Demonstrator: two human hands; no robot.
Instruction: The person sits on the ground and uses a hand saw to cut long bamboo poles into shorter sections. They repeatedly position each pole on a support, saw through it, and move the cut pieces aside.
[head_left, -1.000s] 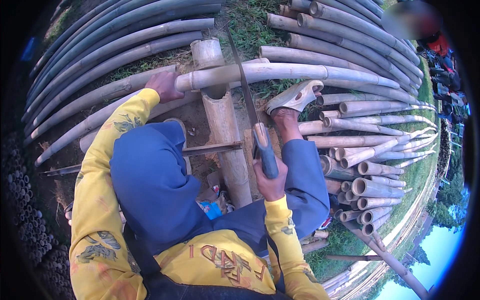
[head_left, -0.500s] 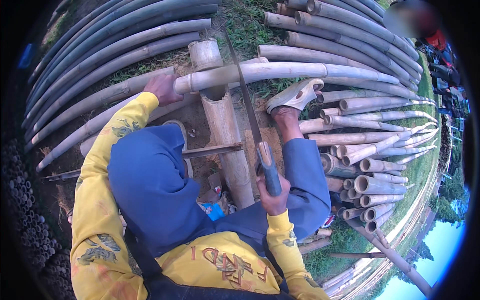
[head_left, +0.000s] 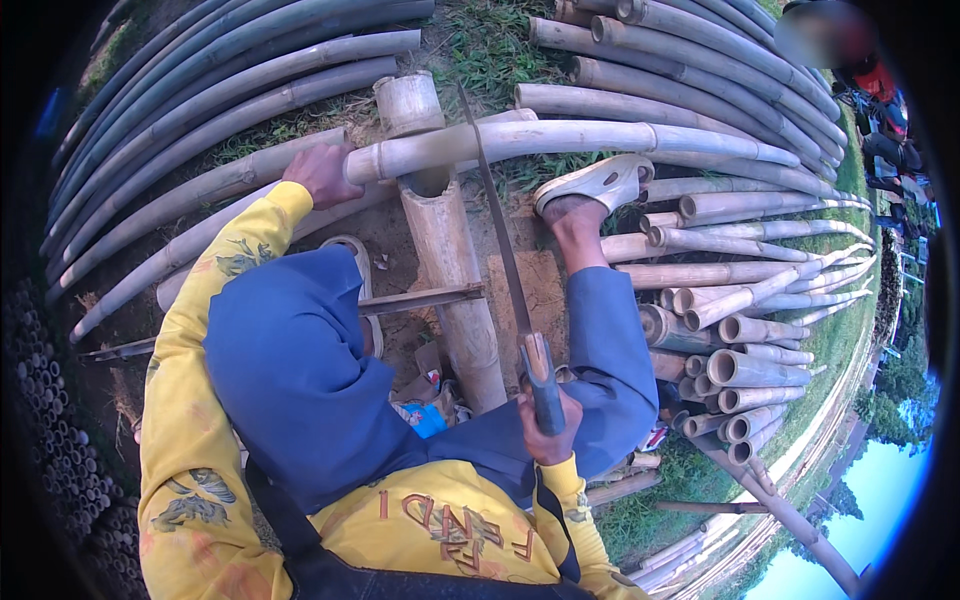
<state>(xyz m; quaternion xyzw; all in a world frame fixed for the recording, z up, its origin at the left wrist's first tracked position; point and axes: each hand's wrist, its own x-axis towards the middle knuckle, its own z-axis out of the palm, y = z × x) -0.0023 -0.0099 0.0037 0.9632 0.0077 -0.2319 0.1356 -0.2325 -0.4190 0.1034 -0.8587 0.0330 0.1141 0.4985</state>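
A pale bamboo pole (head_left: 590, 138) lies crosswise over a thick, notched bamboo support (head_left: 445, 250). At the pole's left end, my left hand (head_left: 322, 176) is closed on it, though the fingers are partly hidden. My right hand (head_left: 550, 424) grips the handle of a handsaw (head_left: 506, 235), low and near my right thigh. The saw's long narrow blade points away from me and crosses the pole just right of the support, its tip beyond the pole. Whether the teeth have entered the bamboo cannot be made out.
Long bamboo poles (head_left: 230, 90) lie at the far left, with more poles (head_left: 690, 60) at the far right. Cut bamboo ends (head_left: 760, 370) are stacked beside my right leg. My right foot wears a pale clog (head_left: 597, 184). A thin wooden strip (head_left: 420, 299) crosses the support.
My right hand has drawn the saw back toward me, and the blade tip has come closer to the pole. My left hand stays at the pole's end.
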